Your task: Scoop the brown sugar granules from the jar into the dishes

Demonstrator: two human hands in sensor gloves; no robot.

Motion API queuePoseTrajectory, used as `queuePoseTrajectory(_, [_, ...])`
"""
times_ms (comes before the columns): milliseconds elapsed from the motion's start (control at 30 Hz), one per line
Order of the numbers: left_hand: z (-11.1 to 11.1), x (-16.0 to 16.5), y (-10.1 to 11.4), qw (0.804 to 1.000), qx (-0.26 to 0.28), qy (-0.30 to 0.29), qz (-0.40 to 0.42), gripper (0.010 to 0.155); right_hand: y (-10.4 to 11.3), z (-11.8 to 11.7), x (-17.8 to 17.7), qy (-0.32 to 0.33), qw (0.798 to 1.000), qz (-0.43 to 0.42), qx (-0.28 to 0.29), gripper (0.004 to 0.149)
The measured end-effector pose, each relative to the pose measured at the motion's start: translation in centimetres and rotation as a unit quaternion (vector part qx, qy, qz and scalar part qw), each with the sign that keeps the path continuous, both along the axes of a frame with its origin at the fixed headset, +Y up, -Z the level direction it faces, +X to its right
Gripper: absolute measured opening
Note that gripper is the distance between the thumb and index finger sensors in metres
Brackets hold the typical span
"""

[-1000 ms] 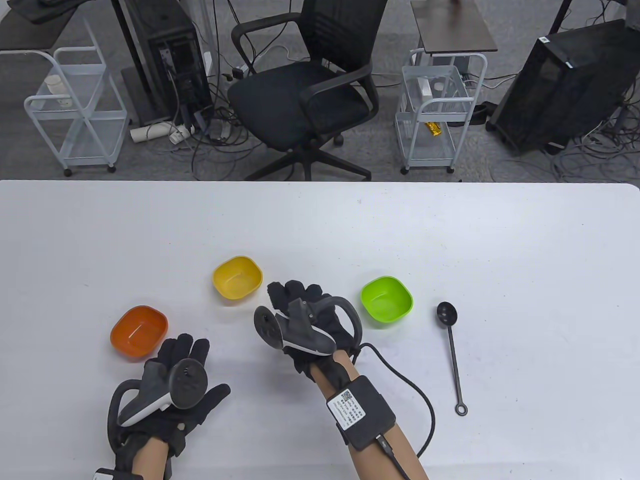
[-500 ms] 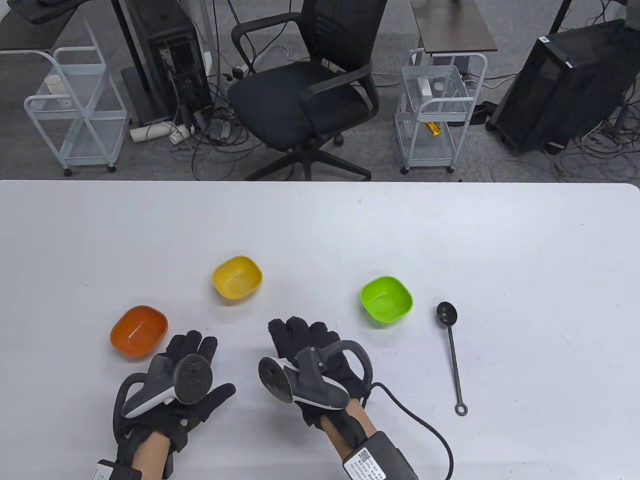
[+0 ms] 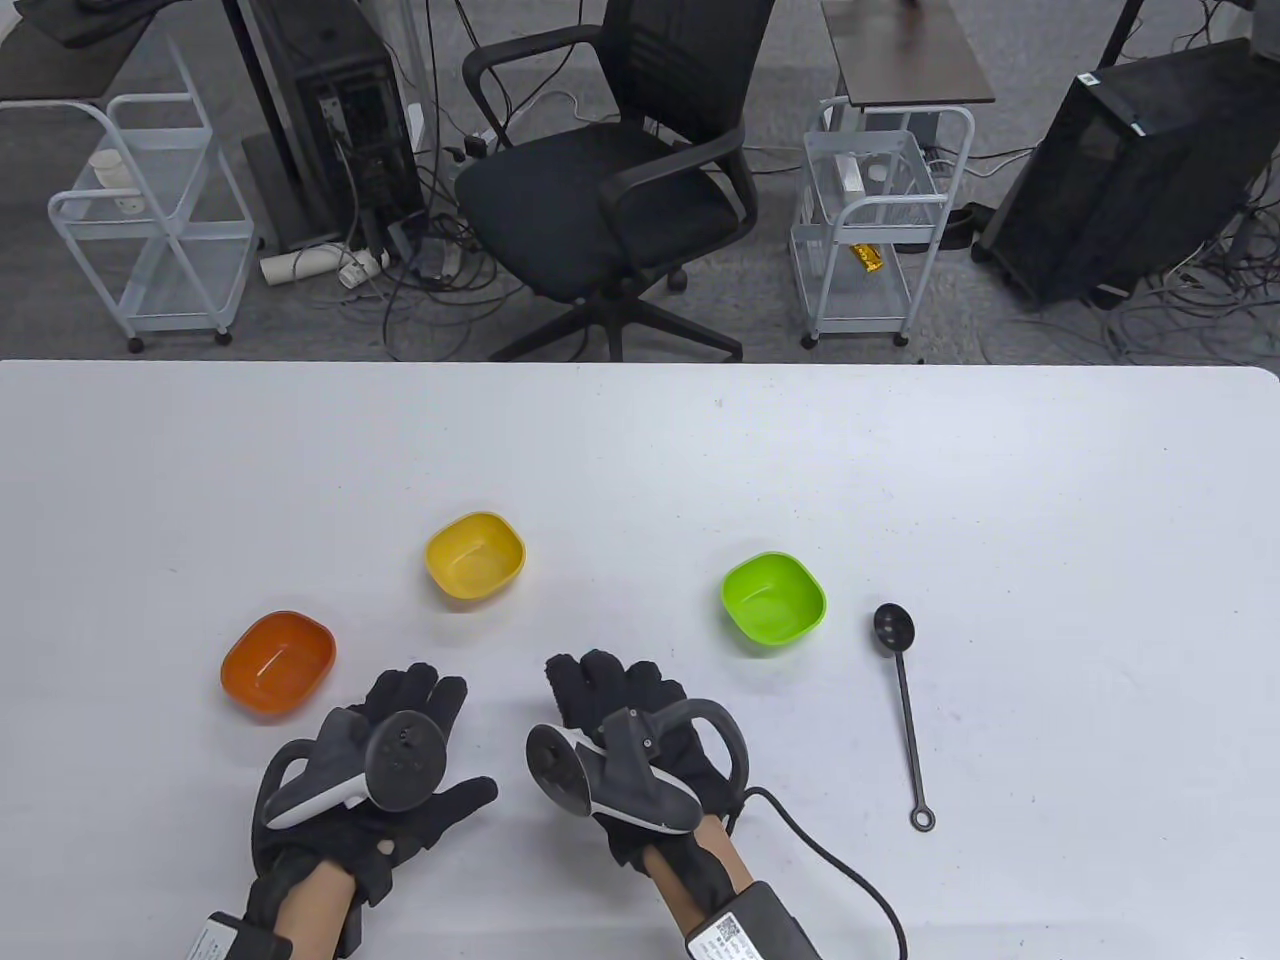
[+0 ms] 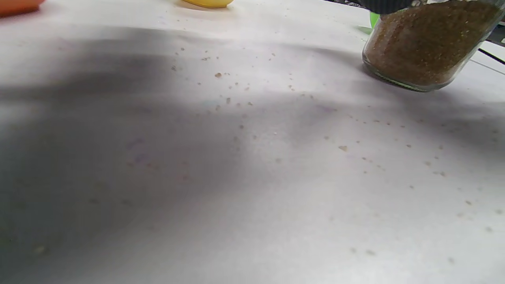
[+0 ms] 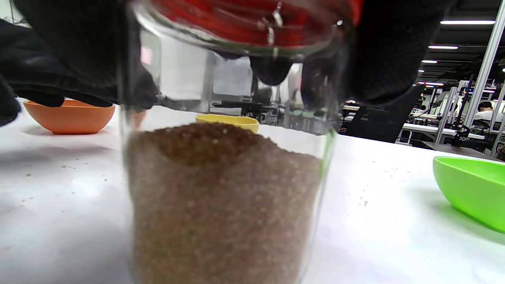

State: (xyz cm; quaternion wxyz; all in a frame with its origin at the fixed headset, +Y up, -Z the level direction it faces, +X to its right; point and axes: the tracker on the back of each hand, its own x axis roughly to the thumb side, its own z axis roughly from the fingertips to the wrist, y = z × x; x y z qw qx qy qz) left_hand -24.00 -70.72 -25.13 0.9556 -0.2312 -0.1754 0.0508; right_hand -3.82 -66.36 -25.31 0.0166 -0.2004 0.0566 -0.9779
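My right hand (image 3: 615,715) grips a glass jar (image 5: 225,189) of brown sugar granules from above, around its red lid (image 5: 252,19). The jar is hidden under that hand in the table view. It shows in the left wrist view (image 4: 426,43), low at the table. My left hand (image 3: 405,745) is open and holds nothing, just left of the right hand. Three dishes stand on the white table (image 3: 640,450): orange (image 3: 278,665), yellow (image 3: 475,557) and green (image 3: 773,600). A black spoon (image 3: 905,700) lies to the right of the green dish.
Loose sugar granules (image 4: 236,102) are scattered on the table between the hands. A black cable (image 3: 840,850) runs from my right wrist across the table. An office chair (image 3: 610,190) and carts stand beyond the far edge.
My right hand has drawn the jar back from between the yellow and green dishes toward the near edge. My left hand has shifted a little to the right, closer to it.
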Motion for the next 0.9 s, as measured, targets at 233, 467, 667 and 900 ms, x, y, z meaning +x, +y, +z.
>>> queuePoseTrajectory(233, [0.4,0.9,-0.4,1.000,-0.010,-0.023,0.019,0.101,-0.3,0.1,0.0,0.001,1.000,-0.003,-0.008,0.081])
queuePoseTrajectory(467, [0.4,3.3,-0.5,0.997,0.005,-0.053,0.058,0.105,1.0,0.4,1.3,-0.006,0.999,-0.040,-0.029,0.087])
queuePoseTrajectory(667, [-0.6,5.4,-0.3,0.990,-0.031,-0.060,0.121,0.111,2.4,1.1,2.7,-0.013,0.998,-0.062,0.007,0.087])
queuePoseTrajectory(900, [-2.3,7.4,-0.2,0.978,-0.082,-0.046,0.185,0.117,2.2,1.0,3.0,-0.020,0.998,-0.061,-0.016,0.085])
